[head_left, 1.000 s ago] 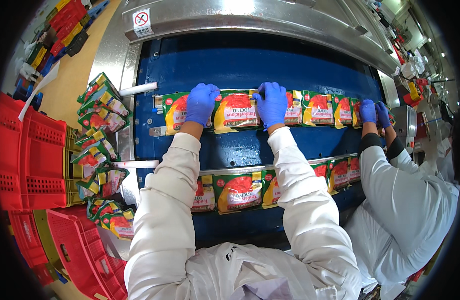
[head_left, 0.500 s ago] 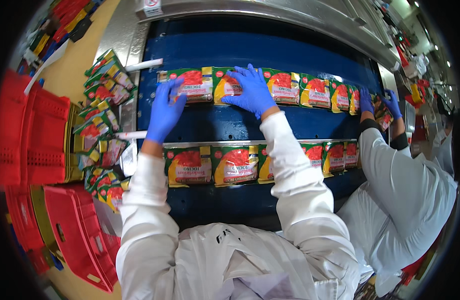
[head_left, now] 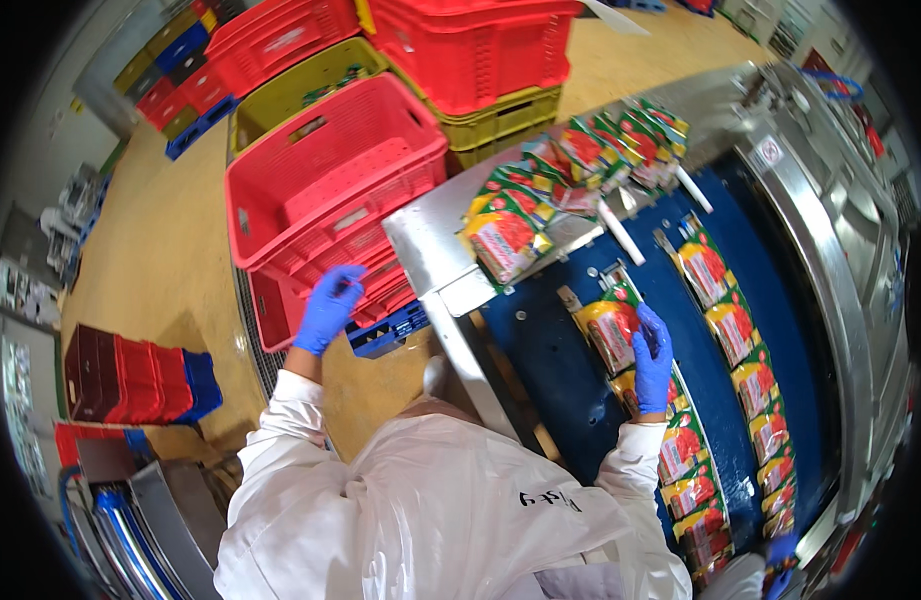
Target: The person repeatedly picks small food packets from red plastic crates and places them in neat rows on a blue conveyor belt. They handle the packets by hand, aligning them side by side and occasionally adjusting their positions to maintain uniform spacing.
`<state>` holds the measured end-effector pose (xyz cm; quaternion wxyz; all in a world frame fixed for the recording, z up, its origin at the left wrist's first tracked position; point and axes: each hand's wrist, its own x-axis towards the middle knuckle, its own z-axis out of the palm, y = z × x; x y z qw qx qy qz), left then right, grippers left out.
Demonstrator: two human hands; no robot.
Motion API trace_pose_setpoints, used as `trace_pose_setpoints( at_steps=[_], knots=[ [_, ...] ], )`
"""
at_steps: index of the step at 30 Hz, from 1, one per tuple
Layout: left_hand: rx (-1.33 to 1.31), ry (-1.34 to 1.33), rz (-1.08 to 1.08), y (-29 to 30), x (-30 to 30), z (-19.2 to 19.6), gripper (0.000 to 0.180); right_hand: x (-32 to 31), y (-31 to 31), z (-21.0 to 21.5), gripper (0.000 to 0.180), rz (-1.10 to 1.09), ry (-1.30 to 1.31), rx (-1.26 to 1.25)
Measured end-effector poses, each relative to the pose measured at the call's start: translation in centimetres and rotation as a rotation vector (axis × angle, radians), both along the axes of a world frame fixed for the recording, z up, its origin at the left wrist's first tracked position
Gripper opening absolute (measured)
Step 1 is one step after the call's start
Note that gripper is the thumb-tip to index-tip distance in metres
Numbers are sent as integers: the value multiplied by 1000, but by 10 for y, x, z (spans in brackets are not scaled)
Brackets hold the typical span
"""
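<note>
My left hand [head_left: 330, 308], in a blue glove, is raised in front of the pink-red crate [head_left: 255, 225], fingers loosely bent and apart, holding nothing. On the right, my gloved right hand [head_left: 653, 362] is over the near row of food pouches, beside a green, red and yellow pouch [head_left: 610, 332]. Its fingers are spread and slightly curved; whether they touch the pouch is unclear. A second row of pouches [head_left: 732, 333] runs along the blue belt [head_left: 535, 345]. Loose pouches [head_left: 505, 237] lie heaped on the metal ledge [head_left: 430, 245] at the belt's end.
Stacked red crates [head_left: 480, 55] and an olive crate [head_left: 255, 115] stand beyond the ledge. Two white bars [head_left: 621, 233] stick out over the belt. A metal machine frame [head_left: 815, 260] borders its far side. Another gloved hand [head_left: 780, 550] shows at lower right.
My view has turned left toward the crates. My left hand has left the far row of pouches and is off the belt. My right hand has moved to the near row.
</note>
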<state>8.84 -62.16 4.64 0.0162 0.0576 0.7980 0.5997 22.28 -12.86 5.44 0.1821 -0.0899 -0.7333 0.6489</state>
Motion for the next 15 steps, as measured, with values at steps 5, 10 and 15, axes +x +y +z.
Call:
trace_pose_setpoints(
  at_steps=[5,10,15],
  knots=[
    [-19,361,644,-148,-42,3,35,-28,-44,4,34,18,-20,65],
    [-100,-62,815,-246,-120,-12,55,-78,-124,1,28,52,-68,135],
    [271,-463,434,-305,-183,-64,44,-149,-237,2,26,244,-73,115]
  ],
)
